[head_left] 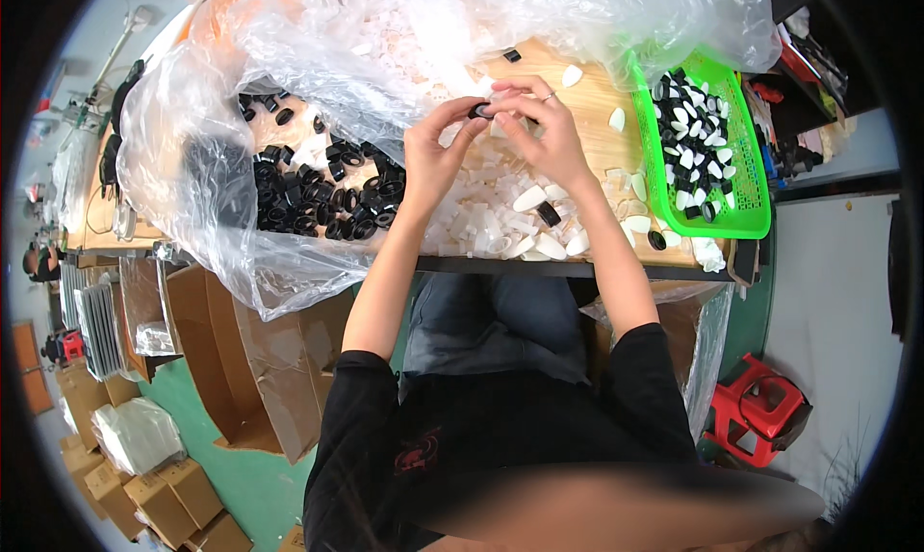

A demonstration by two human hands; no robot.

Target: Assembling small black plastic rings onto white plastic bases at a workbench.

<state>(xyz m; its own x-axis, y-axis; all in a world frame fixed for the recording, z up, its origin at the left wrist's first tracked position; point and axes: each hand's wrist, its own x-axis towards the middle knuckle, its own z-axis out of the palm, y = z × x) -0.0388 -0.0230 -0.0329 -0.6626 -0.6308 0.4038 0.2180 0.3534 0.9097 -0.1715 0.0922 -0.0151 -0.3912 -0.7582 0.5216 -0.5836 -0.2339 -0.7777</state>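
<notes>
Over the middle of the wooden table (587, 90), my left hand (435, 148) pinches a small round black ring-shaped part (479, 110). My right hand (541, 128) meets it from the other side, its fingertips closed at the part; whether it also holds a white piece is too small to tell. Below both hands spreads a heap of translucent and white plastic pieces (481, 201), with a black part (549, 213) among them. To the left, many black ring parts (332, 201) lie partly inside a clear plastic bag (207, 186).
A green basket (717, 230) at the right holds black parts with white tips. Loose white pieces (617, 120) lie beside it. More clear plastic sheeting (616, 13) covers the far side. Cardboard boxes (279, 369) stand below left; a red stool (756, 408) is at lower right.
</notes>
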